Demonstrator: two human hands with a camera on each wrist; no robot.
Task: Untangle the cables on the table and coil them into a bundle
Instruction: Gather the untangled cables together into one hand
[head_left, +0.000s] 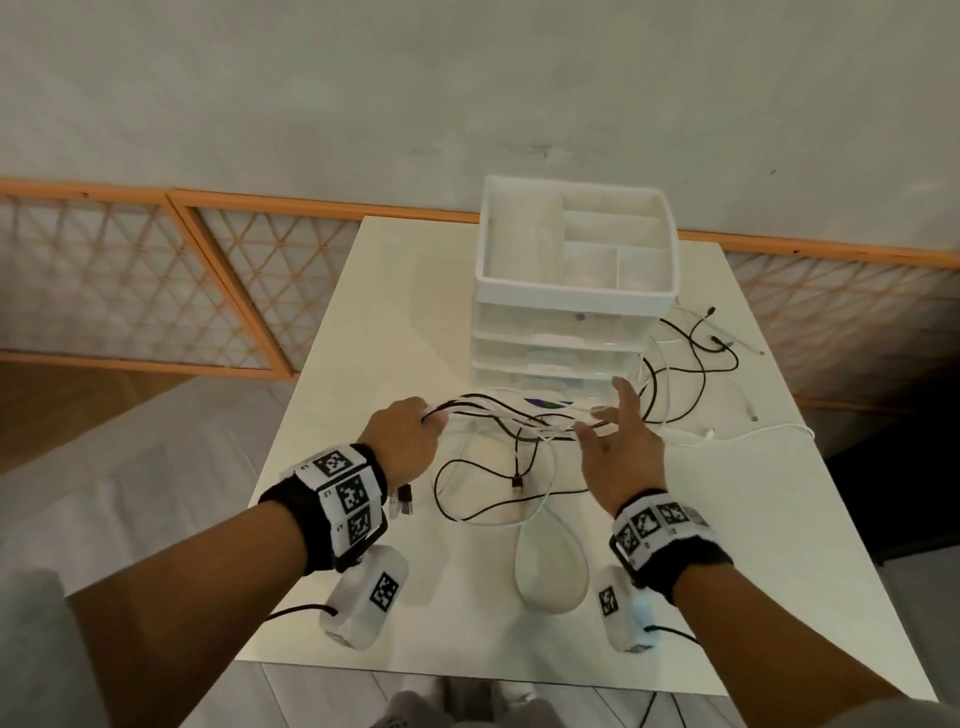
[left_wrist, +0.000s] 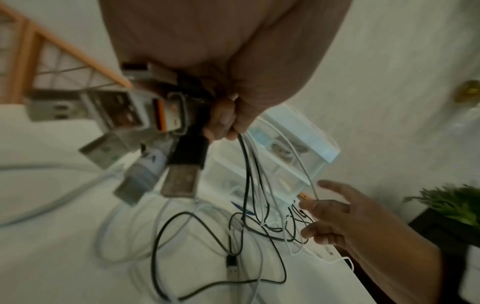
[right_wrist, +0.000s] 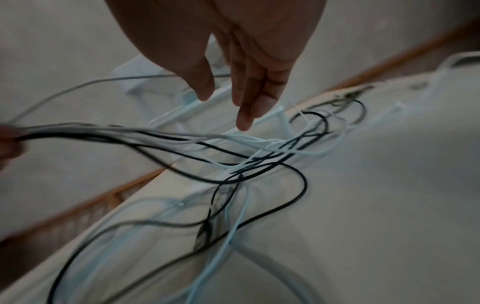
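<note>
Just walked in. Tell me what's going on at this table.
A person is sorting a tangle of black and white cables on a white table. Their left hand grips a gathered bunch of them near the plug ends, which hang below the fist. Their right hand is open, fingers spread over the strands stretched between the hands. Most of the cable lies loose and looped on the table beside a white drawer organizer. Nothing is coiled yet.

No words, brands or numbers can be read anywhere. The wristbands (head_left: 337, 493) carry only square black-and-white coded markers (patterns, not letters), and small characters beside them are too blurred.
</note>
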